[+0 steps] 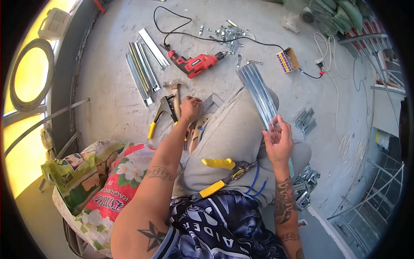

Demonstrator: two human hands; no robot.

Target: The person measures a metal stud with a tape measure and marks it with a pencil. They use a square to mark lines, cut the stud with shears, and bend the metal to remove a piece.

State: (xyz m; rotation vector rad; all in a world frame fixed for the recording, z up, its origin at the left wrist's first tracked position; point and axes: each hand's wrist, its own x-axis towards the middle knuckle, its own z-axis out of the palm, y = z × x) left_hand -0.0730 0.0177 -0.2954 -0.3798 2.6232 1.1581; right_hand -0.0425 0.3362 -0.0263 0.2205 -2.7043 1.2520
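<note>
My right hand (279,139) is wrapped round the lower part of a long shiny metal channel (258,93), which slants up and left over my knee. My left hand (191,108) is closed beside the hammer (176,97) and a flat metal square (211,102) on the floor; what its fingers hold, if anything, is hidden. Left of that hand lies a riveter with yellow handle ends (163,110). Yellow-handled snips (233,175) rest on my lap.
A red drill (198,64) with a black cord lies ahead, near small metal pieces (228,34) and a small box (286,61). Metal channels (142,71) lie at left. Bags (116,185) stand beside me; cut pieces (305,185) and cables are at right.
</note>
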